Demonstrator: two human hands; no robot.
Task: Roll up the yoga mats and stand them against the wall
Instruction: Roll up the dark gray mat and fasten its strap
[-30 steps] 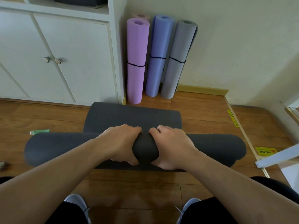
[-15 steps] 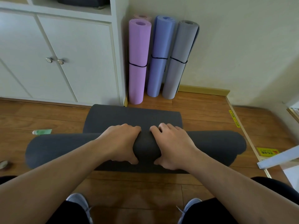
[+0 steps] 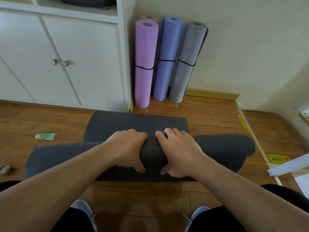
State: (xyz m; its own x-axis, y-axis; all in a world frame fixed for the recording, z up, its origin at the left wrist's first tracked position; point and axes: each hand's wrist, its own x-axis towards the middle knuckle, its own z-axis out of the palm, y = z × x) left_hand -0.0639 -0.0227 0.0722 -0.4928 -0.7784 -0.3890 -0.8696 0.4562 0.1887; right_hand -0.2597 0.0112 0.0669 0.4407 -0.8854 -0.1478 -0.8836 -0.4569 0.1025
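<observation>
Dark grey mat (image 3: 217,148) on floor (image 3: 209,111), mostly rolled; short flat tail (image 3: 133,121) left toward cabinet (image 3: 75,64). Left hand (image 3: 127,148) and right hand (image 3: 178,149) side by side at mid-roll, each grip clenched over the roll, thumbs tucked beneath, probably to keep it tight and even. Purple mat (image 3: 144,64), blue mat (image 3: 167,59), light grey mat (image 3: 187,64) banded, upright against wall (image 3: 250,47). Versus half a second back: roll slightly further forward, tail shorter, grips unchanged.

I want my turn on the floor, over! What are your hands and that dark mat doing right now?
Left hand and right hand both grip the dark grey mat, mostly rolled. Flat tail left. Standing mats and cabinet just ahead.
</observation>
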